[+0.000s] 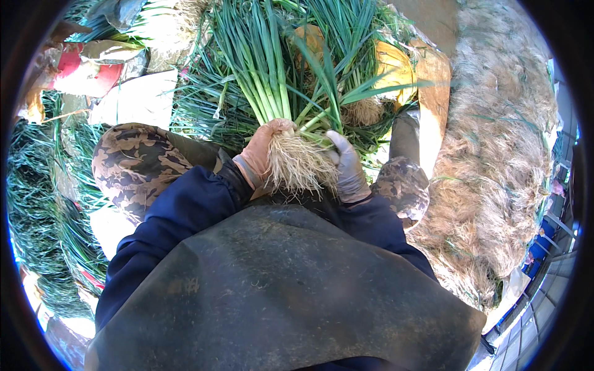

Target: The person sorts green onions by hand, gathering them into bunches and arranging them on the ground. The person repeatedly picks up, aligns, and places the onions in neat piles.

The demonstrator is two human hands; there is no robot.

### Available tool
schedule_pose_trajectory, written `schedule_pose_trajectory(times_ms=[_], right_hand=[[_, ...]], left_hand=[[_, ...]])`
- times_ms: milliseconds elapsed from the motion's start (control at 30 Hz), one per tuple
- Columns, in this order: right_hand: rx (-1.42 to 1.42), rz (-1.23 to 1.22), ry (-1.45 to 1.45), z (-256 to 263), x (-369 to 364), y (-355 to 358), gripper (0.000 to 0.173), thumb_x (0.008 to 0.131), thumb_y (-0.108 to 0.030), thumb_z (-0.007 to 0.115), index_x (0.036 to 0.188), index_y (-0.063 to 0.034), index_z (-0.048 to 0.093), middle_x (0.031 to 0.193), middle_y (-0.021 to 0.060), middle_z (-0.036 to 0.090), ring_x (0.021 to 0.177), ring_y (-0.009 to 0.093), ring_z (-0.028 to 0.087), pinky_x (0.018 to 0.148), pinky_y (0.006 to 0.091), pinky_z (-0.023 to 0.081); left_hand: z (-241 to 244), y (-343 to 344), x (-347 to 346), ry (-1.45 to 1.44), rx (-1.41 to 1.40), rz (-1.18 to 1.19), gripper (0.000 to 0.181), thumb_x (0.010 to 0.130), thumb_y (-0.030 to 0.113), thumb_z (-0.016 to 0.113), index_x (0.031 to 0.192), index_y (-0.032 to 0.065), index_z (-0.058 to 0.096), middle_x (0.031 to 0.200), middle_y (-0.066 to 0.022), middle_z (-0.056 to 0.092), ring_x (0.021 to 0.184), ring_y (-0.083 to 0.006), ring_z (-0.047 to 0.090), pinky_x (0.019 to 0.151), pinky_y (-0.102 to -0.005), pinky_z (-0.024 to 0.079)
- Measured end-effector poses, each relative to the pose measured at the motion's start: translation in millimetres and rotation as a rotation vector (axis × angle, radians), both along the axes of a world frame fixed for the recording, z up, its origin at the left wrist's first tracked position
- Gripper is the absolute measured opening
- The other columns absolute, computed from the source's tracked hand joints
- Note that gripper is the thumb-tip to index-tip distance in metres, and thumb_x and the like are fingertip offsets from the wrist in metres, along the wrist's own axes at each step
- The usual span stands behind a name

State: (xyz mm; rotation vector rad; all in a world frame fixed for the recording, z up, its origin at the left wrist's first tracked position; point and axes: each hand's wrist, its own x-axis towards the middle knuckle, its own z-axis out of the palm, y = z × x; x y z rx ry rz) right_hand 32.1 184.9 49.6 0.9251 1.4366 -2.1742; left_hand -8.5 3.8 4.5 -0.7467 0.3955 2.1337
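Observation:
My gloved left hand (256, 150) is wrapped around the lower ends of a bunch of green onions (265, 88), its leaves pointing away from me. Pale stringy roots (301, 162) hang from the bunch between my hands, above the apron. On the other side, my gloved right hand (351, 169) grips a few splayed stalks (320, 118) near their root ends. More loose green onions (204, 111) lie beyond my hands, between my knees. Part of my right fingers is hidden by stalks and roots.
A dense heap of green onions, roots outward (492, 153), runs along the right. More leafy green onions (37, 185) lie at the left. A yellow sack (394, 69) sits beyond my right knee. My dark apron (278, 287) spans the foreground; a person's hand (62, 32) shows at upper left.

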Motion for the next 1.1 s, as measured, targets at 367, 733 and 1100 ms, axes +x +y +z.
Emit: schedule_pose_trajectory(times_ms=[367,733,1100], right_hand=[[0.311,-0.076,0.436,-12,-49,-29,0.032,0.100,-0.026,0.049,0.094,0.0020,0.062,0.072,0.0055,0.062,0.061,0.014,0.057,0.058,0.0270,0.046],[-0.876,0.115,-0.149,6,-14,-11,0.028,0.103,-0.025,0.041,0.083,-0.0083,0.053,0.054,-0.0095,0.035,0.041,0.003,0.031,0.038,0.0191,0.029],[0.118,0.056,-0.074,-40,-49,3,0.025,0.092,-0.035,0.063,0.092,-0.0099,0.062,0.064,-0.0086,0.043,0.053,0.005,0.039,0.051,0.0213,0.037]], left_hand=[[-25,3,9,-0.060,0.007,-0.147,0.014,0.090,0.013,0.052,0.088,0.0011,0.059,0.076,-0.0101,0.062,0.067,-0.0258,0.063,0.068,-0.0385,0.056],[-20,0,6,-0.042,-0.226,-0.105,0.011,0.088,0.010,0.054,0.083,0.0028,0.061,0.075,-0.0088,0.061,0.063,-0.0215,0.060,0.061,-0.0338,0.053],[5,-2,9,-0.038,0.053,-0.181,0.014,0.090,0.015,0.055,0.091,0.0024,0.060,0.089,-0.0113,0.065,0.084,-0.0260,0.066,0.081,-0.0405,0.055]])
